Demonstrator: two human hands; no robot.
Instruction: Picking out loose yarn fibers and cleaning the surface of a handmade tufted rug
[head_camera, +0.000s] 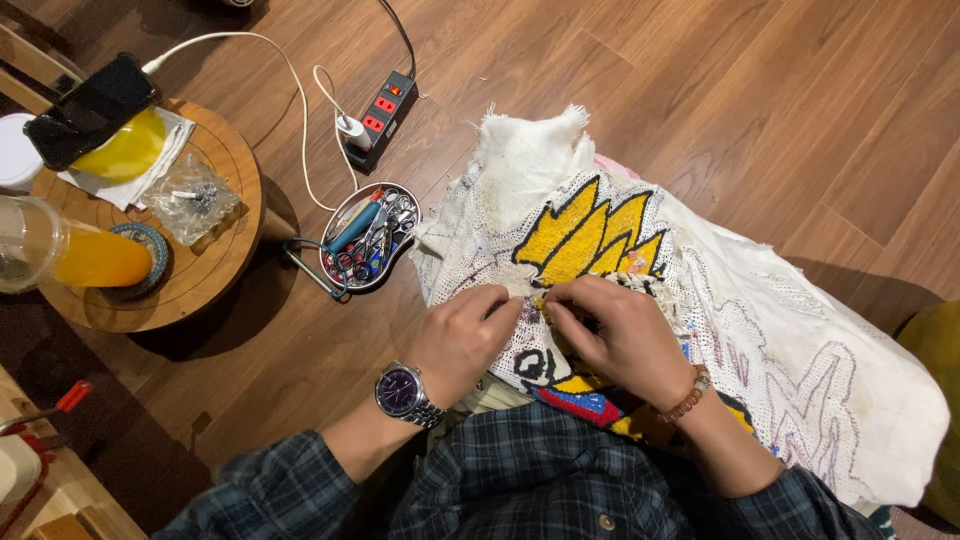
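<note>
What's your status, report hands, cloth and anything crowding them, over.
Left hand and right hand both pinching the white cloth at the yellow tufted patch. Cloth draped over lap. Metal tray of tools beside it on the floor, apart.

Dk plaid shirt (520, 470), silver wristwatch (403, 392) L, bead bracelet (688, 395) R.

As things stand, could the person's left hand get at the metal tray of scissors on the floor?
Probably yes: the left hand rests on the white cloth, and only bare floor lies between it and the metal tray.
</note>
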